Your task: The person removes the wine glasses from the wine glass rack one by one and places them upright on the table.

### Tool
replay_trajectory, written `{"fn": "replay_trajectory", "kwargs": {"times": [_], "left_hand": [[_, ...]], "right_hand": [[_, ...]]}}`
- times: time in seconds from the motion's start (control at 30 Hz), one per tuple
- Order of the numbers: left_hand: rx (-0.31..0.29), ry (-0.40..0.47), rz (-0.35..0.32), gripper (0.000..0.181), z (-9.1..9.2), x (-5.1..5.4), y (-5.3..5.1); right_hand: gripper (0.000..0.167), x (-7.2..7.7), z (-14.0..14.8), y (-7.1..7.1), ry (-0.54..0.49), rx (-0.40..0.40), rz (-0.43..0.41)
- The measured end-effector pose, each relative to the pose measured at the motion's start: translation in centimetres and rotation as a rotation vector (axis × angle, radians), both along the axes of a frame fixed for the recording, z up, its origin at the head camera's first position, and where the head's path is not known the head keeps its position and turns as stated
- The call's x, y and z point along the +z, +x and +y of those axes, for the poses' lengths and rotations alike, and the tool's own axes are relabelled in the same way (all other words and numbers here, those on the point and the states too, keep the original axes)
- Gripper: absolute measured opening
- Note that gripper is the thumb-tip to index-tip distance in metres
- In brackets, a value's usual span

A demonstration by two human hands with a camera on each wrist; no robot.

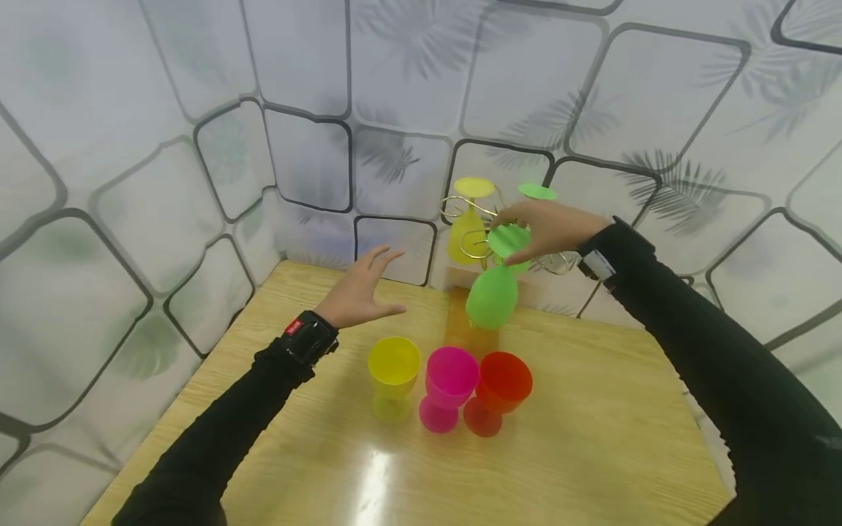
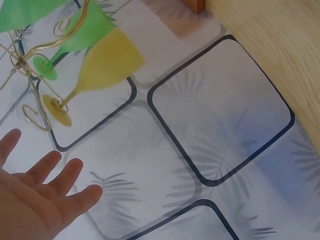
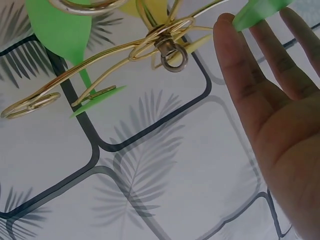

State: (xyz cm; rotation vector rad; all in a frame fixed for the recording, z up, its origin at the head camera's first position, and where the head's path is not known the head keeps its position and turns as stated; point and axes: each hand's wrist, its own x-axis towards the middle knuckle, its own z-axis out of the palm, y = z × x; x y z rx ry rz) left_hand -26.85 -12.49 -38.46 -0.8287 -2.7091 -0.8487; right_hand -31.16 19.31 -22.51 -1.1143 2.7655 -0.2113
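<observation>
In the head view a gold wire rack (image 1: 483, 212) holds upside-down goblets: a yellow one (image 1: 465, 237) at the left and a green one (image 1: 538, 191) behind. The right hand (image 1: 549, 225) pinches the round base of a nearer green goblet (image 1: 492, 298), whose bowl hangs down at the front of the rack. The left hand (image 1: 362, 291) is held in the air left of the rack, fingers spread, touching nothing. In the left wrist view the left hand (image 2: 45, 200) is below the yellow goblet (image 2: 107, 60). The right wrist view shows the right hand (image 3: 280, 105) at a green base (image 3: 260, 12).
Upright on the wooden table (image 1: 316, 453) stand a yellow goblet (image 1: 393, 372), a pink goblet (image 1: 451, 378) and a red goblet (image 1: 503, 383) in a row before the rack. A brown wooden base (image 1: 468, 325) lies behind them. Patterned cloth (image 1: 408, 73) covers the walls.
</observation>
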Motion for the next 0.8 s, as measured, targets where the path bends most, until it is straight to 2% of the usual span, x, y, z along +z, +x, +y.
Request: {"fn": "replay_trajectory", "kwargs": {"times": [0.2,0.37,0.47,0.63,0.8], "left_hand": [[-0.009,0.009,0.000,0.090,0.2,-0.2,0.0],[-0.015,0.006,-0.003,0.088,0.4,-0.3,0.1],[-0.025,0.013,-0.004,0.088,0.4,-0.4,0.2],[-0.010,0.018,-0.021,0.088,0.0,-0.9,0.1],[0.022,0.039,-0.066,0.086,-0.6,-1.5,-0.1]], "right_hand": [[0.052,1.0,0.7,2.1,-0.024,0.062,0.003],[0.055,1.7,1.0,3.9,-0.067,0.068,-0.022],[0.058,1.7,1.4,4.8,-0.100,0.087,-0.002],[0.060,1.0,2.9,5.9,-0.220,0.093,0.021],[0.060,-1.2,4.6,7.0,-0.436,0.089,-0.004]]}}
